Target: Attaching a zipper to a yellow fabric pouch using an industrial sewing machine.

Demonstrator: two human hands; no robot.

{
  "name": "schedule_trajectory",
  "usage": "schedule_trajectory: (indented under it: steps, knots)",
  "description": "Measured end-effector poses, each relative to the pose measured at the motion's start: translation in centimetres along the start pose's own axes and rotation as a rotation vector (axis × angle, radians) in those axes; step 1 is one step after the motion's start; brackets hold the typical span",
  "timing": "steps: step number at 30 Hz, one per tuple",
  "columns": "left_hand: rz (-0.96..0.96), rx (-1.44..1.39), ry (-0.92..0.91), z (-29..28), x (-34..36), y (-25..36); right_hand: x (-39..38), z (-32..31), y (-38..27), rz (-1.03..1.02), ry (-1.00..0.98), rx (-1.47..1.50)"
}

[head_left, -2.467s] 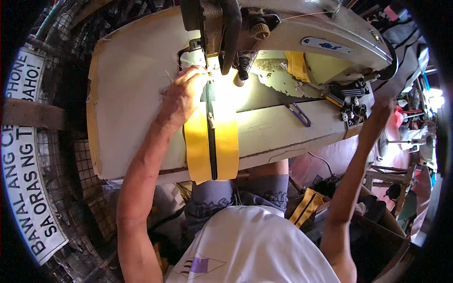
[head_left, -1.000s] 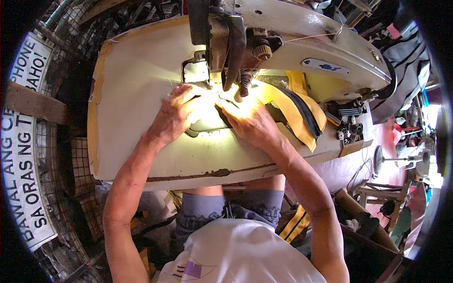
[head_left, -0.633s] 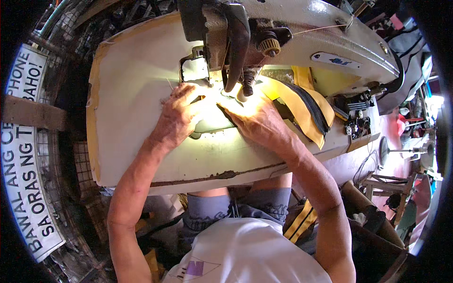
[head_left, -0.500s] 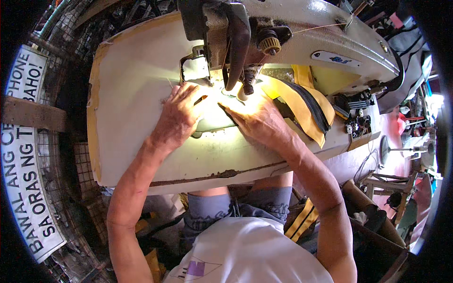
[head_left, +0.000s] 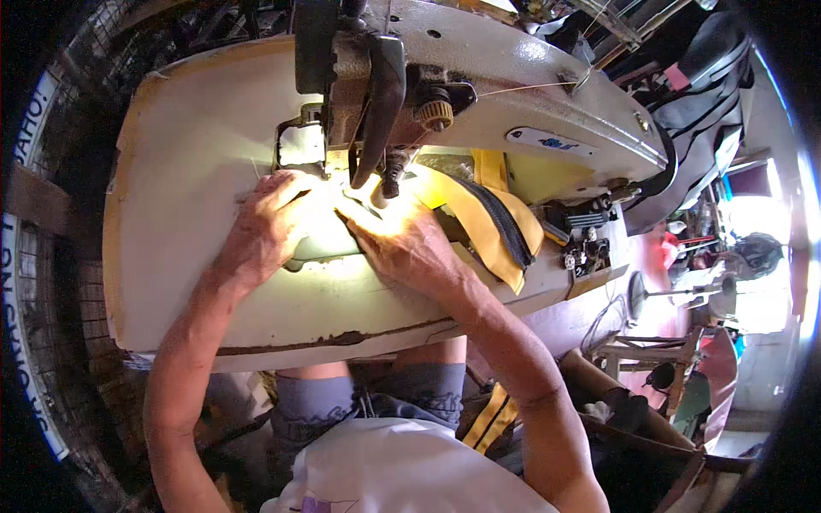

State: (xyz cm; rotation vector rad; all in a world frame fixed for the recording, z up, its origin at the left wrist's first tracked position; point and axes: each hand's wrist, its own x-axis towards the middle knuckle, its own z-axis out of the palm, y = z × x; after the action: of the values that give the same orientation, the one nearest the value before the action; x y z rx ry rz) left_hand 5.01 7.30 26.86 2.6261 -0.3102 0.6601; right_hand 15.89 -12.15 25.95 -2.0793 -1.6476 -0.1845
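Observation:
Both my hands are at the stitching spot of a sewing machine [head_left: 530,94], under bright lamp glare. My left hand [head_left: 267,224] is closed, its bent fingertips pinched together beside the presser foot; what they hold is washed out. Just right of the needle area, my right hand [head_left: 409,244] is closed on the end of a yellow fabric strip with a black band [head_left: 492,218]. Its thumb points toward the needle, and its fingertips are partly lost in the light. The rest of the strip curves to the right across the white machine table [head_left: 188,154].
A small black metal device [head_left: 590,248] is fixed at the table's right end. Another yellow and black strip [head_left: 492,419] hangs below the front edge, beside my lap. A stand fan [head_left: 637,295] and wooden frame [head_left: 650,350] are to the right; wire mesh [head_left: 85,299] lines the left.
The view has swung to the right, so table, machine and hands appear farther left. Both hands stay in about the same place at the needle, and the strip has barely moved.

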Motion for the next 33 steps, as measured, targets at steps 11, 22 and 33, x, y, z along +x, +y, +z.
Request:
schedule_trajectory:
  steps: [11, 22, 33]
  knots:
    - [0.045, 0.051, -0.012, 0.3, 0.3, 0.0, 0.1, -0.1, 0.4, 0.034, 0.034, 0.056]
    - [-0.058, 0.017, -0.017, 1.3, 0.9, -0.1, -0.6, -0.3, 1.7, 0.014, 0.03, -0.012]
    - [-0.007, 0.085, -0.04, 0.5, 0.4, -1.0, -6.1, -25.4, 10.1, 0.485, 0.462, -0.622]
